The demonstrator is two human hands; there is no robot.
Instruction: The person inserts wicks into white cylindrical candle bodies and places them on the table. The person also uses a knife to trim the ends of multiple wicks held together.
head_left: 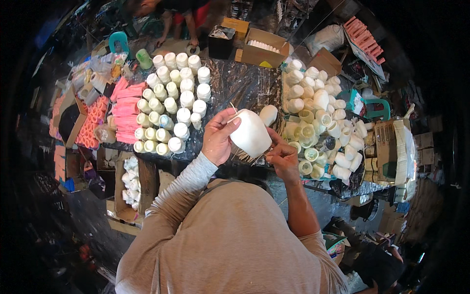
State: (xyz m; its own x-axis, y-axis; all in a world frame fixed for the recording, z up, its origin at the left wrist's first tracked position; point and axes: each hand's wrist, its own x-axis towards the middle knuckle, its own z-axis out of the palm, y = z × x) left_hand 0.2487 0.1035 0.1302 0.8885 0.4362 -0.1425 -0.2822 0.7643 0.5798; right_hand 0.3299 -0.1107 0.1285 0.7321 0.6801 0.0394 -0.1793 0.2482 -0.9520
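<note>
Dark plastic-covered table (pixel 245 83) runs across the middle, w/ rows of white jars (pixel 171 103) standing upright on its left part & a heap of white cups (pixel 318 122) piled on the right. Cardboard box (pixel 262 49) sits at the far edge. Pink stack (pixel 128 115) lies left of the jars. Above the near edge, a white bag (pixel 250 133) is held betw. both hands: left hand (pixel 219 137) fingers closed on its upper left side w/ a thin stick (pixel 231 117), right hand (pixel 283 158) fingers pinched at its lower right corner
</note>
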